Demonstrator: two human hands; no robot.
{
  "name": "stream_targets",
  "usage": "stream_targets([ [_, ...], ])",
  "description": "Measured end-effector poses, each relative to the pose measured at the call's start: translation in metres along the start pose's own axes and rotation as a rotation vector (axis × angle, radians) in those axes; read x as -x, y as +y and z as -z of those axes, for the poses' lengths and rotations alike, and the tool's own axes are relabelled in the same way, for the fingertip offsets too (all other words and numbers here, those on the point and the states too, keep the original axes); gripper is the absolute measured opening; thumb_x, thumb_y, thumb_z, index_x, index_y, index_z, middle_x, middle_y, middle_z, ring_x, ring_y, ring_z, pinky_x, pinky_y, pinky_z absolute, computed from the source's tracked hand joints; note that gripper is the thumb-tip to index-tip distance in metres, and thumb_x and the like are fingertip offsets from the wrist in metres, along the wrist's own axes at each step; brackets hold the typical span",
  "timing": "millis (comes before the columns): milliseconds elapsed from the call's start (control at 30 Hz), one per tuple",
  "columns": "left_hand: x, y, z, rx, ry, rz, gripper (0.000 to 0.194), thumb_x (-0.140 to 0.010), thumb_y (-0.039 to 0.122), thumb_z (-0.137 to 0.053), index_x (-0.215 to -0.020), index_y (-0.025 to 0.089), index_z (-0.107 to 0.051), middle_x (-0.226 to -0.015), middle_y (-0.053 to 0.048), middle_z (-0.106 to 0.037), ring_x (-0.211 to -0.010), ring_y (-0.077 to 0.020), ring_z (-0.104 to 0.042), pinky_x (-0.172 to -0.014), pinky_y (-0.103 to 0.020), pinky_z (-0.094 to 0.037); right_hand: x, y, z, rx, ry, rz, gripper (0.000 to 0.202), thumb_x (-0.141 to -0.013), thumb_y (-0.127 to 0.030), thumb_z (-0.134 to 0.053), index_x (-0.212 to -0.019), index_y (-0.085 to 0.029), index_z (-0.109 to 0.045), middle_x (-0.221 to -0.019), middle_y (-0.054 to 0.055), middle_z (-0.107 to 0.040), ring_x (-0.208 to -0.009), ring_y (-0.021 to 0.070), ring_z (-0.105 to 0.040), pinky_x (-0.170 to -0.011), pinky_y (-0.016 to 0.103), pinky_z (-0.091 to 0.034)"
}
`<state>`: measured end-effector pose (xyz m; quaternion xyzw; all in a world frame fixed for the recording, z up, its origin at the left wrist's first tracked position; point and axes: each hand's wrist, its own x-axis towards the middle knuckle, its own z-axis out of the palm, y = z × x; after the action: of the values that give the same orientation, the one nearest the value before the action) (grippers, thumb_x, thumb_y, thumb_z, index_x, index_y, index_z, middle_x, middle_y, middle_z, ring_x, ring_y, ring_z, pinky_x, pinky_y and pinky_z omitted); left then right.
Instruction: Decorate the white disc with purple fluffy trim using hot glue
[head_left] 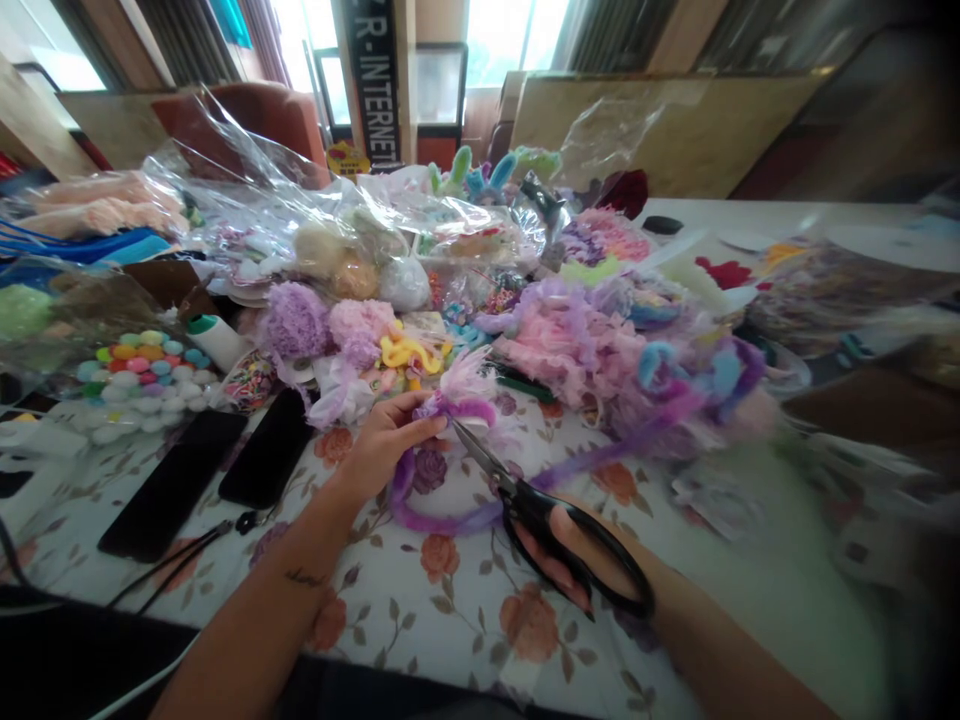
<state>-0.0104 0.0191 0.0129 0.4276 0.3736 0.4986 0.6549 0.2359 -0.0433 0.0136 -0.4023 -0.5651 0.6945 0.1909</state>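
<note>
Purple fuzzy strip, shading to magenta in places, runs from the left hand down in a loose loop over the flowered cloth, then off to the right, rising toward the heap of pink ruffled material. The left hand has its thumb and fingers together, clamped on the end of the strip where a pale pink tuft sprouts; the tuft sticks up and away just beyond the fingertips, with a short magenta curl beside it. The right hand is closed around the black handles of the scissors, its thumb through one loop, and the blades point up and to the left, their tips just beside the left thumb. Whether the blades touch the strip there, I cannot tell. The scissors pass over the lower run of the strip, so it lies beneath them, between the two hands and nearer to the wearer than the tuft. Left of the left forearm, two black phones lie side by side on the cloth — the farther one near the left wrist. Beyond the hands the table carries a crowded pile: a lilac fluffy ball, a yellow squiggly piece and, farther left, a clear bag of small coloured balls.
</note>
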Motion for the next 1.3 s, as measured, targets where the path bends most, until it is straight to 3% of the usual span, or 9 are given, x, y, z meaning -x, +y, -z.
stream_targets([
  [500, 0.001, 0.000, 0.005, -0.047, -0.014, -0.008, 0.029, -0.070, 0.024, -0.081, -0.098, 0.017, -0.075, -0.086, -0.001, -0.069, -0.075, -0.0118, -0.066, -0.074, -0.025, -0.062, 0.000, -0.005, 0.007, 0.031, -0.130, 0.006, 0.065, -0.081, -0.081, -0.037, -0.078, -0.018, -0.052, -0.052, -0.005, -0.043, -0.035, 0.0068, -0.039, -0.032, 0.017, -0.034],
  [700, 0.002, 0.001, 0.002, -0.058, -0.003, 0.013, 0.029, -0.068, 0.027, -0.081, -0.095, 0.016, -0.075, -0.083, -0.001, -0.069, -0.073, -0.0129, -0.066, -0.072, -0.026, -0.062, 0.001, 0.000, 0.004, 0.010, -0.034, -0.001, 0.064, -0.081, -0.080, -0.038, -0.078, -0.018, -0.052, -0.051, -0.006, -0.042, -0.035, 0.0059, -0.036, -0.033, 0.016, -0.030],
  [1300, 0.003, 0.002, 0.000, 0.007, 0.000, 0.041, 0.032, -0.066, 0.026, -0.083, -0.095, 0.016, -0.075, -0.084, -0.002, -0.070, -0.074, -0.0129, -0.067, -0.072, -0.026, -0.063, -0.002, 0.001, -0.005, 0.060, -0.059, 0.070, 0.066, -0.079, -0.084, -0.034, -0.071, -0.020, -0.046, -0.050, -0.007, -0.042, -0.035, 0.0066, -0.037, -0.036, 0.018, -0.032],
])
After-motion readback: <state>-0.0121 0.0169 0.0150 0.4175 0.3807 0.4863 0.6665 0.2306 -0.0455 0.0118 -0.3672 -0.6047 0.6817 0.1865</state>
